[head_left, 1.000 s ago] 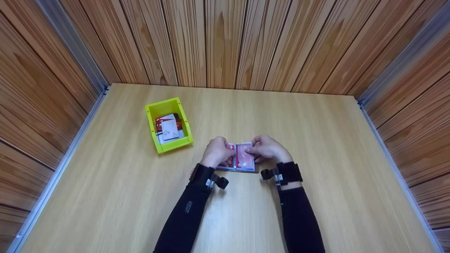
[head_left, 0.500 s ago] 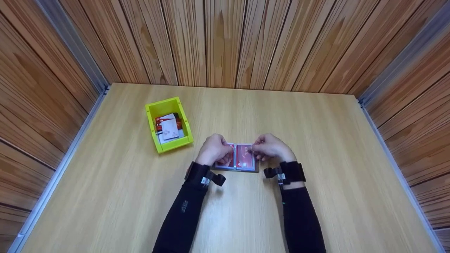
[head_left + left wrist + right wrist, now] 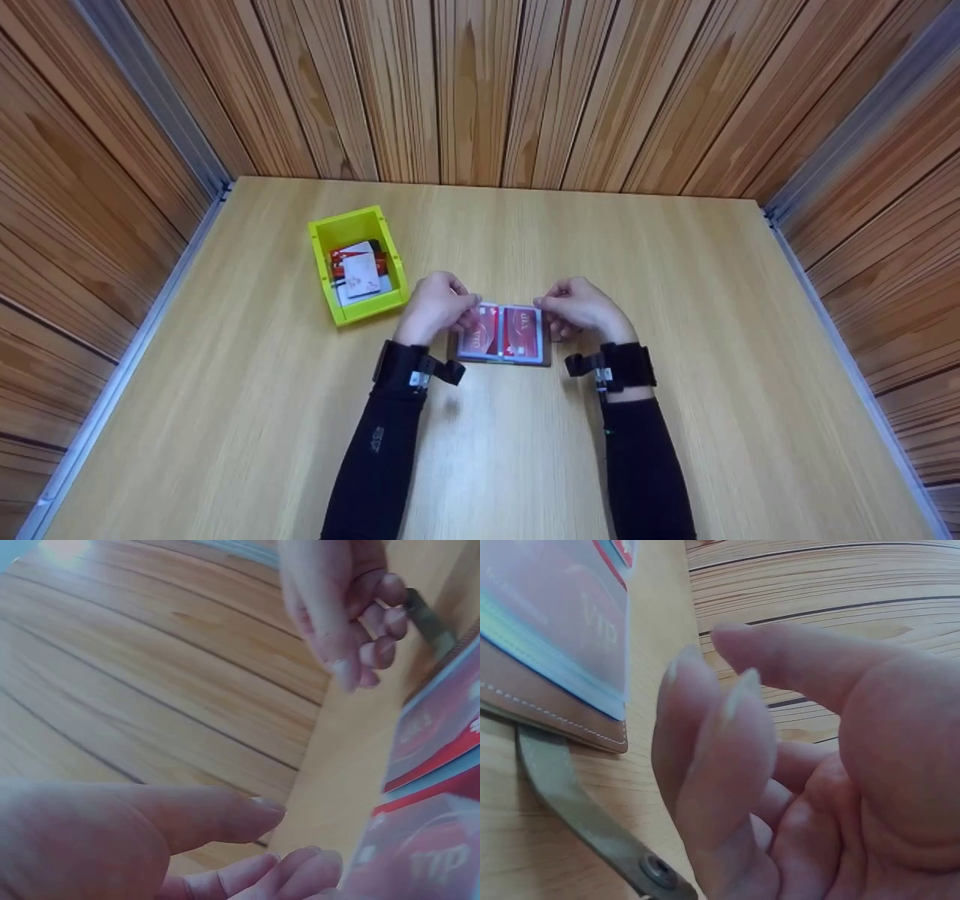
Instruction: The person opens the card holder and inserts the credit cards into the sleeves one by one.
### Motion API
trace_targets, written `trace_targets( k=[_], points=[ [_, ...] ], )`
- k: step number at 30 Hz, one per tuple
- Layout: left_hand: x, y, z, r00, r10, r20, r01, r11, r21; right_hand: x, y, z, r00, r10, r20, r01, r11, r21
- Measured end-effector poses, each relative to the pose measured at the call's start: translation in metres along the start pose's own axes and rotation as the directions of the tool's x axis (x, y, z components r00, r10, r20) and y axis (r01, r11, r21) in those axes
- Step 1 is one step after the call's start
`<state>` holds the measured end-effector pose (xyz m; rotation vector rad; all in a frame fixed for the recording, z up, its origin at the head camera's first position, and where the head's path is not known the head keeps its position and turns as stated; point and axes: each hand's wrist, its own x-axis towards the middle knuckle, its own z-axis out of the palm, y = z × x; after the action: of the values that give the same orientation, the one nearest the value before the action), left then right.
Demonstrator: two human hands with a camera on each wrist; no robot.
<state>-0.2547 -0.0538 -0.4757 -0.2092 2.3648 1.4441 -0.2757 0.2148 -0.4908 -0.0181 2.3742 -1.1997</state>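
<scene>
An open brown leather card holder (image 3: pixel 547 355) lies flat on the table between my hands. Its clear sleeves show a red VIP card (image 3: pixel 474 339) on the left side and another red VIP card (image 3: pixel 523 335) on the right. My left hand (image 3: pixel 437 306) hovers at the upper left edge, thumb and fingertips apart with nothing between them. At the upper right corner, my right hand (image 3: pixel 583 309) has loosely bent fingers and an empty gap under the thumb. A strap with a metal snap (image 3: pixel 658 870) sticks out from the holder in the right wrist view.
A yellow-green bin (image 3: pixel 373 308) stands at the left, beyond my left hand. Inside are a white card (image 3: pixel 361 274) and several red, white and dark pieces. Wood-plank walls (image 3: pixel 480 97) enclose the table (image 3: pixel 675 337) at the back and sides.
Both hands have let go of the sleeves and drawn apart, the left moving up and left, the right slightly right. More of both red cards shows now.
</scene>
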Motion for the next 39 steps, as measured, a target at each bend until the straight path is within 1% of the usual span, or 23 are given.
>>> trace_targets(
  k=[2,4,6,7,8,9,10,12,13,14,15,17,19,24,26,30,33,37,39],
  points=[
    [0.0,0.0,-0.011,1.0,-0.011,-0.006,0.011,0.999,-0.032,-0.001,0.0,-0.001,1.0,-0.008,-0.009,0.008,1.0,0.008],
    [0.0,-0.001,-0.023,0.999,-0.011,-0.038,0.008,0.998,-0.07,-0.002,0.0,-0.003,1.0,-0.019,-0.02,0.019,1.0,0.012],
    [0.001,-0.005,-0.034,0.994,0.005,-0.107,-0.015,0.996,-0.09,-0.002,0.0,-0.005,0.999,-0.027,-0.025,0.028,0.999,0.019],
    [0.001,-0.008,-0.04,0.987,0.019,-0.158,-0.032,0.996,-0.083,-0.003,0.001,-0.005,0.999,-0.031,-0.027,0.032,0.999,0.022],
    [0.002,-0.011,-0.045,0.974,0.039,-0.222,-0.055,0.996,-0.064,-0.003,0.001,-0.006,0.999,-0.034,-0.027,0.034,0.999,0.026],
    [0.003,-0.015,-0.05,0.955,0.065,-0.29,-0.078,0.996,-0.035,-0.003,0.001,-0.007,0.999,-0.034,-0.028,0.035,0.999,0.032],
    [0.004,-0.019,-0.054,0.93,0.087,-0.357,-0.093,0.996,0.001,-0.003,0.002,-0.007,0.999,-0.034,-0.027,0.035,0.999,0.038],
    [0.006,-0.027,-0.062,0.873,0.12,-0.472,-0.098,0.993,0.072,-0.004,0.002,-0.007,0.999,-0.033,-0.023,0.034,0.998,0.045],
    [0.008,-0.03,-0.065,0.849,0.127,-0.513,-0.094,0.992,0.089,-0.004,0.003,-0.008,0.999,-0.033,-0.022,0.034,0.998,0.044],
    [0.01,-0.033,-0.067,0.831,0.129,-0.542,-0.089,0.991,0.1,-0.004,0.003,-0.008,0.999,-0.032,-0.022,0.033,0.998,0.046],
    [0.011,-0.036,-0.069,0.821,0.123,-0.558,-0.081,0.992,0.101,-0.004,0.003,-0.008,0.999,-0.031,-0.022,0.032,0.998,0.046],
    [0.014,-0.039,-0.071,0.813,0.104,-0.573,-0.062,0.994,0.092,-0.003,0.003,-0.009,0.999,-0.03,-0.021,0.031,0.999,0.044],
    [0.018,-0.04,-0.071,0.808,0.089,-0.582,-0.045,0.995,0.089,-0.003,0.004,-0.009,0.999,-0.032,-0.024,0.033,0.999,0.041],
    [0.028,-0.046,-0.067,0.773,0.129,-0.621,-0.026,0.985,0.171,-0.001,0.007,-0.008,0.999,-0.051,-0.019,0.052,0.997,0.065],
    [0.032,-0.049,-0.067,0.763,0.144,-0.63,-0.012,0.978,0.21,0.0,0.007,-0.007,0.998,-0.057,-0.016,0.058,0.996,0.074],
    [0.039,-0.054,-0.067,0.758,0.148,-0.635,0.023,0.967,0.254,-0.001,0.005,-0.006,0.999,-0.052,-0.015,0.053,0.996,0.073],
    [0.042,-0.057,-0.066,0.762,0.141,-0.633,0.051,0.96,0.275,-0.002,0.004,-0.006,0.999,-0.042,-0.018,0.044,0.997,0.071],
    [0.044,-0.059,-0.064,0.775,0.089,-0.626,0.102,0.959,0.263,-0.002,0.004,-0.006,0.999,-0.031,-0.021,0.033,0.997,0.076],
    [0.046,-0.06,-0.063,0.773,0.07,-0.63,0.118,0.96,0.253,-0.002,0.003,-0.006,0.999,-0.029,-0.019,0.03,0.996,0.082]
  ],
)
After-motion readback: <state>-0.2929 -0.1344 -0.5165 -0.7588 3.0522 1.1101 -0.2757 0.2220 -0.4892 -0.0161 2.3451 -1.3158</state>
